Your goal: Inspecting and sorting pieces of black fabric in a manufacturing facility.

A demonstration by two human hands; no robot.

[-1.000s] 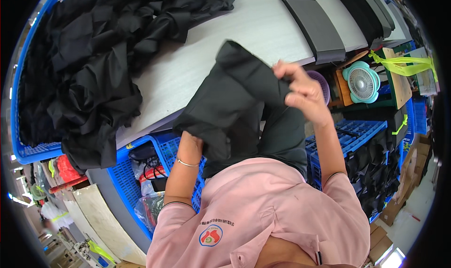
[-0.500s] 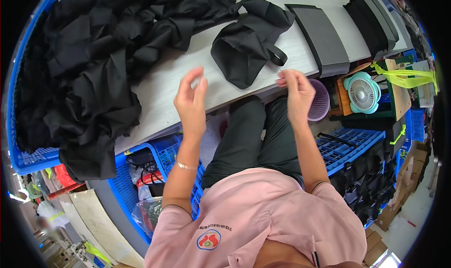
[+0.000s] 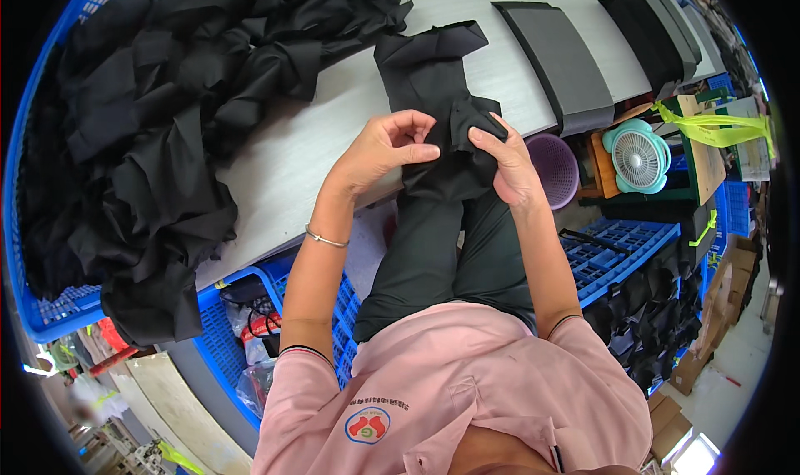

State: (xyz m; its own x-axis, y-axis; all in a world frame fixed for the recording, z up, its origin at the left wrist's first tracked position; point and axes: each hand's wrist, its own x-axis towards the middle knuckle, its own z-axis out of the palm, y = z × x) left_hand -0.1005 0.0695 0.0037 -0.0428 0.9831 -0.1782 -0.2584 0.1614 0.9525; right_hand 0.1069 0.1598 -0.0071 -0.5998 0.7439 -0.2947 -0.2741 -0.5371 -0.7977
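a workshop, with heaped black fabric (image 3: 150, 142) and blue crates (image 3: 218, 333)

Tabletop (image 3: 287, 171) gives passage between cloth heap (image 3: 158, 100) and held fabric (image 3: 425, 79).

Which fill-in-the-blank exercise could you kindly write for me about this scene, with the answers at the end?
1. The right hand pinches a cloth piece coloured ____.
2. The wrist wearing a thin bracelet is the person's ____ one.
3. The round basket beside the right hand is ____.
4. The person's shirt is ____.

Missing words: black; left; purple; pink.
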